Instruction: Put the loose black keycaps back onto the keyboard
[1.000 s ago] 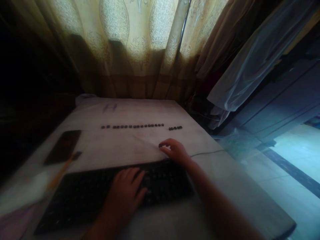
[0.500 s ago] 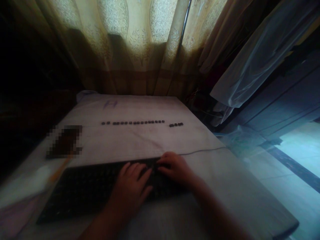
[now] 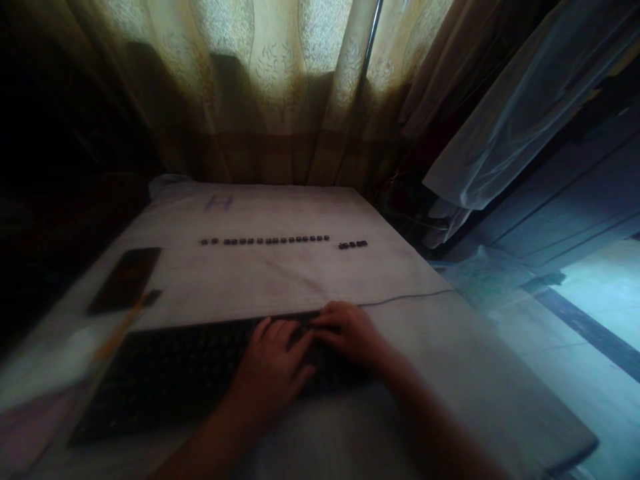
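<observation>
A black keyboard (image 3: 175,380) lies at a slant on the table. My left hand (image 3: 275,360) rests over its middle right part, fingers stretched forward and thumb apart. At the keyboard's far edge, my right hand (image 3: 345,330) has its thumb and fingers drawn together close to the left fingertips. Whatever lies between those right fingers is too dark and blurred to make out. Beyond the hands, a row of small black keycaps (image 3: 268,241) runs across the table, with a shorter group of keycaps (image 3: 353,245) to its right.
A dark flat rectangular object (image 3: 125,280) lies at the left, beside a yellow-handled brush-like tool (image 3: 120,328). The keyboard's cable (image 3: 405,296) runs off the right side of the table (image 3: 480,373). Curtains (image 3: 280,87) hang behind; a pink item (image 3: 35,427) sits front left.
My left hand has shifted slightly right, closer to the right hand. The right hand stays at nearly the same spot on the keyboard. The view has tilted a little.
</observation>
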`<state>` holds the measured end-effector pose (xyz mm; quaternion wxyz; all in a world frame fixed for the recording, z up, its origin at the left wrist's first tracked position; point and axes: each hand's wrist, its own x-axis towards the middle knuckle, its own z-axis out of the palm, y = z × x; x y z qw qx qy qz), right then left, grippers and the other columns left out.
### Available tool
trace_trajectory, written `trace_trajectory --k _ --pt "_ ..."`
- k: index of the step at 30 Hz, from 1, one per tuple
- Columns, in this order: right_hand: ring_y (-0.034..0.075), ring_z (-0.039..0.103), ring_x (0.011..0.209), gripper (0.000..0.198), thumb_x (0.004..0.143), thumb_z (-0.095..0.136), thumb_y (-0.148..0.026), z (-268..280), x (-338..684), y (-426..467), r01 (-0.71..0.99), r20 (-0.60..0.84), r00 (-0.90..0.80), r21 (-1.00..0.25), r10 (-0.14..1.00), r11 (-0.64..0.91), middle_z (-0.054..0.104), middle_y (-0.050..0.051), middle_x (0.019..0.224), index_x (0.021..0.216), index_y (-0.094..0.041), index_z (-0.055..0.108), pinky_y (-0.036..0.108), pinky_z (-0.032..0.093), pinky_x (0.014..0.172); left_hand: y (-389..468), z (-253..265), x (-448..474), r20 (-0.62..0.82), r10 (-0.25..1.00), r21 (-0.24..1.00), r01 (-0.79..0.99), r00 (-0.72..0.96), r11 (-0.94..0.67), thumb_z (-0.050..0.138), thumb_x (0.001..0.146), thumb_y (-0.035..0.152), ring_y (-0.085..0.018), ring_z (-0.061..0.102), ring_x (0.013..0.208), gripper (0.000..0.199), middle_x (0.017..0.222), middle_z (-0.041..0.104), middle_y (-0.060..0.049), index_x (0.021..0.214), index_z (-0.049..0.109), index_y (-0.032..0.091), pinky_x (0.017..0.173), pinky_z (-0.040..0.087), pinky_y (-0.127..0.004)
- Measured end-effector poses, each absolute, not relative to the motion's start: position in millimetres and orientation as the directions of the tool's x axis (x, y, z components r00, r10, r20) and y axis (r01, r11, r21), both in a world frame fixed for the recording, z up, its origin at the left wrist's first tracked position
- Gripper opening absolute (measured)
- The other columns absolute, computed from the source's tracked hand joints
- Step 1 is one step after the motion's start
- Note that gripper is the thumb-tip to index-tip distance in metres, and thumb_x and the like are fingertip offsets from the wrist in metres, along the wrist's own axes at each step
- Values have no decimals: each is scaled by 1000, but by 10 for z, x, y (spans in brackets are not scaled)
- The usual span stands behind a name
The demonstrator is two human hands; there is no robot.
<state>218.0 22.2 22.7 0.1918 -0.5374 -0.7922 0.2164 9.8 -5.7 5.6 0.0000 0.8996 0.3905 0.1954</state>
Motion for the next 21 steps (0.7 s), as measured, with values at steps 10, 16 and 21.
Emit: trace_trajectory --k 10,16,21 --pt "17 65 84 20 84 67 -16 145 2214 218 741 113 -373 -561 921 369 72 5 89 99 -23 78 28 48 78 -59 55 102 335 713 168 706 615 -688 57 92 39 -29 56 111 36 120 62 -11 124 62 22 103 37 -54" --pt "16 63 80 20 87 63 -17 123 2201 200 757 168 -404 -490 899 431 71 5 87 100 -23 77 27 47 74 -70 16 117 347 721 170 715 600 -678 59 90 41 -29 56 111 38 120 63 -10 123 62 22 103 37 -53" --pt "17 62 77 22 89 60 -18 127 2203 170 777 199 -457 -384 867 498 69 6 87 104 -22 76 28 46 71 -68 45 128 327 724 171 715 607 -677 58 91 41 -29 56 110 40 119 63 -11 125 61 21 103 38 -53"
